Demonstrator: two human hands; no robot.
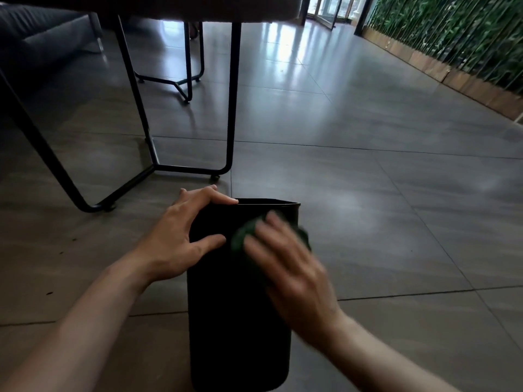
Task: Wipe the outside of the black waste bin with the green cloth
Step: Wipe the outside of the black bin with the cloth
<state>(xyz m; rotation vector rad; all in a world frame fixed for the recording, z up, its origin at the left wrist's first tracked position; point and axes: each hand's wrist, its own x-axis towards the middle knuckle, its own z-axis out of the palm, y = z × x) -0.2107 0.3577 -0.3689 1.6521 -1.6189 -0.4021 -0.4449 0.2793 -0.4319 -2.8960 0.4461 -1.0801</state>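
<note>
Large grey floor tiles (368, 179) run across the room, glossy where daylight from the glass doors (325, 8) at the far end reflects. A green plant wall (452, 29) lines the right side. A table on thin black metal legs (232, 94) stands left, a dark sofa (36, 32) beyond it.
</note>
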